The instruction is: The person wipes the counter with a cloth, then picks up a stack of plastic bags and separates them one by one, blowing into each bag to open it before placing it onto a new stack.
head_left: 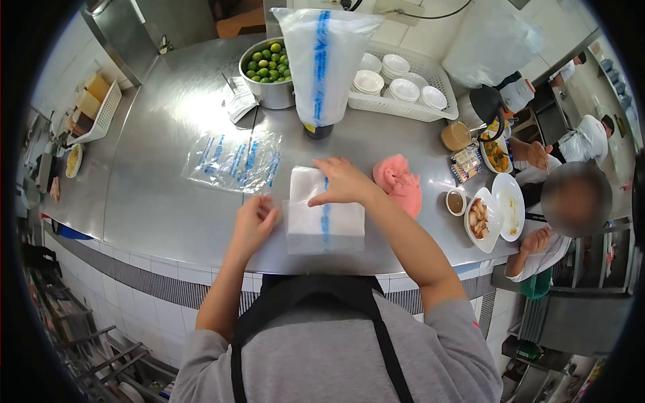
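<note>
In front of me on the steel counter lies a stack of white paper, apparently napkins, in a clear plastic bag with a blue printed stripe. My right hand rests over its upper part, thumb and fingers spread apart on the white surface. Beside the stack's left edge is my left hand, its fingers loosely bent and the thumb apart, with nothing visible in it. A flat clear plastic bag with blue print lies beyond my left hand. Right of the stack sits a crumpled pink cloth.
A tall blue-striped plastic package stands behind the stack, beside a pot of limes. White bowls fill a plastic basket. Food dishes, including a white plate, line the right side, where a co-worker's hand is close.
</note>
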Demonstrator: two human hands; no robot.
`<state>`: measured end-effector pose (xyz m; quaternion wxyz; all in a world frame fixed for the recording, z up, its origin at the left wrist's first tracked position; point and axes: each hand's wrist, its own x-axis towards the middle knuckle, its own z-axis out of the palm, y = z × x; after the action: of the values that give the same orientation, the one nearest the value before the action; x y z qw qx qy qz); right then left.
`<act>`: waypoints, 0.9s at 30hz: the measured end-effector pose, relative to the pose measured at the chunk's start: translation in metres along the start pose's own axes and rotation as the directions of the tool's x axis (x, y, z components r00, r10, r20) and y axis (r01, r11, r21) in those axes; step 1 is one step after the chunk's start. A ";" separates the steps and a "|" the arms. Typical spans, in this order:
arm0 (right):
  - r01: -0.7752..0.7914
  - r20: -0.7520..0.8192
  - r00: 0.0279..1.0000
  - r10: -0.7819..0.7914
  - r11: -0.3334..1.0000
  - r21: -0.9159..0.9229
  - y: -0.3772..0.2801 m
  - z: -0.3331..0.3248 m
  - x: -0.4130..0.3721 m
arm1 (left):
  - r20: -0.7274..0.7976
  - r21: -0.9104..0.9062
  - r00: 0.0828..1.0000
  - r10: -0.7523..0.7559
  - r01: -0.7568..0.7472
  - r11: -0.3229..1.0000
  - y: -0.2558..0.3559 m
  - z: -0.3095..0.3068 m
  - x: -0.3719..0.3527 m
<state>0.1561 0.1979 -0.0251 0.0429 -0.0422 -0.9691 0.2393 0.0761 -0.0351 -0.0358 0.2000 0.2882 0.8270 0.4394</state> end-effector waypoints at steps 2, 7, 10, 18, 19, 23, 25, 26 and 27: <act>-0.129 0.372 0.912 0.170 0.983 -0.133 -0.009 -0.015 0.008 | 0.250 0.046 0.942 -0.225 0.220 0.974 0.011 -0.015 -0.031; -0.111 0.506 0.856 0.104 0.994 -0.016 -0.014 0.005 -0.022 | 0.509 -0.116 0.823 -0.252 0.356 0.927 -0.011 0.002 -0.081; -0.077 0.313 0.949 0.029 0.987 0.143 -0.012 0.014 -0.044 | 0.452 -0.261 0.874 -0.178 0.321 0.910 -0.003 0.010 -0.087; -0.082 0.116 0.774 0.622 -0.083 0.993 0.002 0.032 -0.081 | -0.141 -0.568 0.987 -0.079 -0.015 0.823 0.029 0.067 -0.055; 0.087 0.056 0.725 0.687 -0.171 0.982 -0.008 0.038 -0.083 | -0.142 -0.570 0.987 -0.071 -0.023 0.821 0.027 0.069 -0.038; 0.215 0.066 0.721 0.690 -0.314 0.925 -0.058 0.020 -0.089 | 0.333 -0.596 0.928 0.170 0.067 0.800 0.052 0.024 0.034; 0.236 0.093 0.604 0.792 -0.289 0.928 -0.038 0.012 -0.111 | 0.512 -0.530 0.833 0.209 0.116 0.840 0.069 -0.007 0.064; 0.248 0.113 0.475 0.873 -0.255 0.935 -0.027 0.007 -0.122 | 0.667 -0.462 0.707 0.235 0.145 0.875 0.074 -0.013 0.077; 0.248 0.113 0.476 0.872 -0.256 0.935 -0.018 0.002 -0.130 | 0.666 -0.462 0.708 0.235 0.145 0.875 0.075 -0.013 0.090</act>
<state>0.2841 0.1680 -0.0266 0.3481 -0.4044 -0.2523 0.8072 0.0235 0.0488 0.0272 0.5539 0.3953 0.5429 0.4921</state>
